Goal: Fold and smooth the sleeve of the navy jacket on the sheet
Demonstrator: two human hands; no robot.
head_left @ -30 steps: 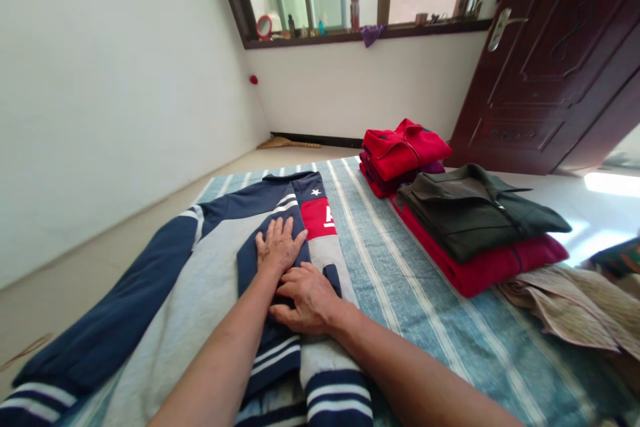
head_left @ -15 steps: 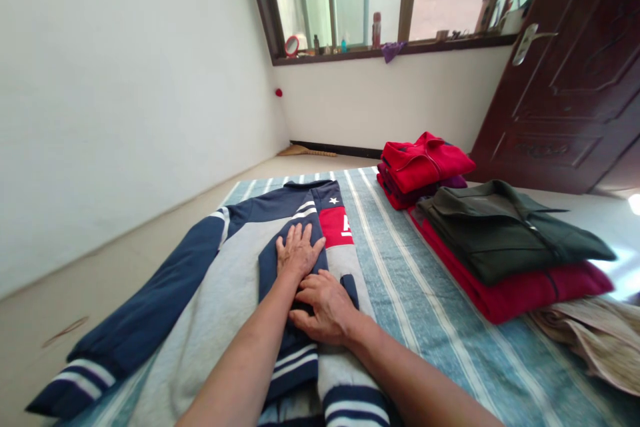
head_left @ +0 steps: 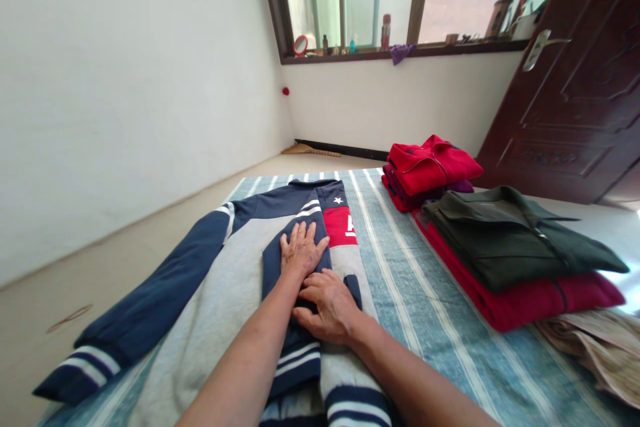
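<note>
Apparently soft, light, limp jacket (head_left: 215,293); best hold: shoulder (head_left: 245,211) and cuff (head_left: 90,368). Left hand (head_left: 301,250) flat, fingers spread; right hand (head_left: 330,307) half-open; both rest on jacket, gripping nothing.

the jacket (head_left: 200,293) is grey with navy sleeves (head_left: 155,273), white-striped cuffs (head_left: 93,367) and a red panel (head_left: 336,227); the sheet (head_left: 400,233) is blue with white stripes, the door (head_left: 575,80) dark maroon.
</note>
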